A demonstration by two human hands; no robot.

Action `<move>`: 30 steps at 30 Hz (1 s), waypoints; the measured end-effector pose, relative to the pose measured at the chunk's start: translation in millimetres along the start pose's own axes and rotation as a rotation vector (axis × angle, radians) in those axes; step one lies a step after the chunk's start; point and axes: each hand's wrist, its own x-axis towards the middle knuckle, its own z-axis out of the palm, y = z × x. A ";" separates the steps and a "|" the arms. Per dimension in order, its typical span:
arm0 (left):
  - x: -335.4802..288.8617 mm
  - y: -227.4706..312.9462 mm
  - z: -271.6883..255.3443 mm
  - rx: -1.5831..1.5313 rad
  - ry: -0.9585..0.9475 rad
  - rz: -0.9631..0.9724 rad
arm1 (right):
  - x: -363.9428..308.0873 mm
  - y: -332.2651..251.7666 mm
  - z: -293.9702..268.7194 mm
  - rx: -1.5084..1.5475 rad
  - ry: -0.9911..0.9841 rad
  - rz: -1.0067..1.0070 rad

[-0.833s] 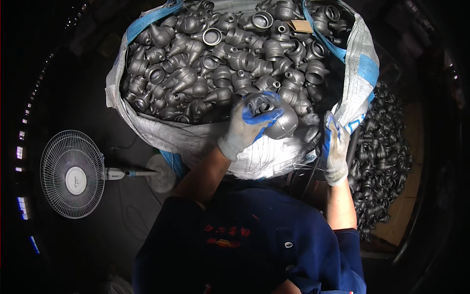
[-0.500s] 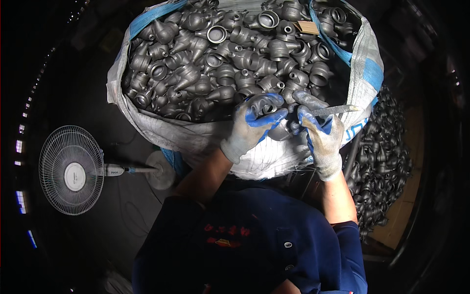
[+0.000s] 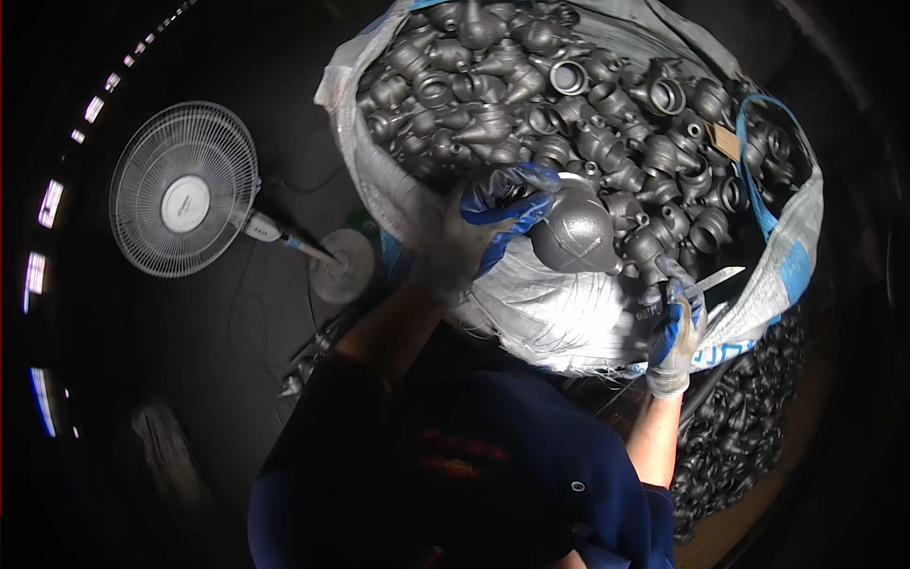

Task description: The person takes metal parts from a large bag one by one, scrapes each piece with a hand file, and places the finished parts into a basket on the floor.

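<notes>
My left hand (image 3: 488, 228), in a white and blue coated glove, is closed on a rounded dark grey metal casting (image 3: 576, 232). It holds the casting over the near rim of a large white woven bulk bag (image 3: 559, 318). My right hand (image 3: 678, 327), gloved alike, grips a flat, narrow metal tool (image 3: 716, 282) whose pale end sticks out to the right; its exact kind is unclear. This hand is apart from the held casting, near the bag's right side. Many similar castings (image 3: 483, 123), with round openings and tapered necks, fill the bag.
A standing fan (image 3: 185, 204) with a round base (image 3: 343, 266) is left of the bag. More castings (image 3: 730, 436) lie in a heap at lower right. A piece of cardboard (image 3: 724, 142) and a blue strap (image 3: 755, 194) are at the bag's right.
My hands have moved apart: the left raises the casting and turns its rounded side into sight, while the right has drawn away with the flat tool. The whole view has shifted and tilted.
</notes>
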 end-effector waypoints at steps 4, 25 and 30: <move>-56.0 48.5 -40.3 0.108 0.218 0.112 | 2.3 58.3 -11.7 0.448 -0.209 0.309; -640.8 -110.2 -167.5 0.605 2.375 -0.335 | -13.5 147.2 64.8 -0.858 -0.689 -0.207; -714.4 -160.2 -103.1 0.192 2.593 -1.117 | -32.0 137.2 106.8 -0.822 -0.749 -0.128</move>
